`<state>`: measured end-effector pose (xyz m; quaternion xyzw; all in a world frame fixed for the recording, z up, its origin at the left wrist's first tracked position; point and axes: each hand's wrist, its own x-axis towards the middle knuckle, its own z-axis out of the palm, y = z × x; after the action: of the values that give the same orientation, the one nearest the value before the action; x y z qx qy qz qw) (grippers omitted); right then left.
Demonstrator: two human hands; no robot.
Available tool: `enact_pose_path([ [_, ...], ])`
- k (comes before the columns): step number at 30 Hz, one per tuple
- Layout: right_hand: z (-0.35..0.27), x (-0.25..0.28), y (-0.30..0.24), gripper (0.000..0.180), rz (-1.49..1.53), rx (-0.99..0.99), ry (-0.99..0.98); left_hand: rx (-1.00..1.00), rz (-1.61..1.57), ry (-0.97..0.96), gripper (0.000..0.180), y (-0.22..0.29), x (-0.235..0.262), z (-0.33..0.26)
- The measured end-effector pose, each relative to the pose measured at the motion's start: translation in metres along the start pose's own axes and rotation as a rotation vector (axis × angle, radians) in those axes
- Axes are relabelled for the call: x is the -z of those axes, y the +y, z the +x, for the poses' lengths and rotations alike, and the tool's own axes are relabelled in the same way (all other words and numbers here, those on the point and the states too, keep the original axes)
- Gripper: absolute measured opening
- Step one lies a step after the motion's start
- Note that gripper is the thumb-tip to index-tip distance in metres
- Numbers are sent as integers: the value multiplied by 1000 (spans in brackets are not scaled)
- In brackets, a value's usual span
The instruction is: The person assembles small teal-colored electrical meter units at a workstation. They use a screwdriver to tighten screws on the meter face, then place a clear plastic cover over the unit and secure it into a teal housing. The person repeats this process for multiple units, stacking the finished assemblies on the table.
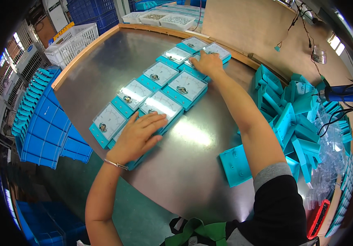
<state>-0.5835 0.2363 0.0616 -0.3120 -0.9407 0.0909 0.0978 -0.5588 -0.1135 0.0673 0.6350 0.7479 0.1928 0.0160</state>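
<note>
Two touching rows of analog panel meters [160, 74], with teal bases, white dials and clear covers, run diagonally across the grey metal tabletop [213, 135]. My left hand [141, 133] lies with fingers stretched out over the near end of the rows, partly covering the meters there. One meter [110, 121] sits just left of it. At the far end, my right hand [209, 63] reaches over the rows, thumb and index finger apart and touching the meters. Another meter [217, 50] shows just beyond it. Its remaining fingers are partly hidden.
On the right lies a pile of teal plastic housings [295, 110] beside clear plastic covers [328, 164]. A single teal housing [234, 166] is near my right forearm. A wooden rim [90, 51] edges the table. White trays of small parts [176, 21] stand behind; blue crates [47, 131] are at left.
</note>
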Motion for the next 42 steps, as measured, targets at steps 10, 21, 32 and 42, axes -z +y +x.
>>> enact_pose_path([
  [10,10,12,10,80,-204,-14,158,19,0,-6,51,-9,3,-5],
  [21,26,-11,5,73,-103,112,2,82,-4,7,51,4,3,-12],
  [32,61,-25,-1,76,356,239,119,77,11,67,46,-21,5,-1],
  [42,-82,7,-25,29,31,585,-383,27,70,84,43,-37,6,-11],
])
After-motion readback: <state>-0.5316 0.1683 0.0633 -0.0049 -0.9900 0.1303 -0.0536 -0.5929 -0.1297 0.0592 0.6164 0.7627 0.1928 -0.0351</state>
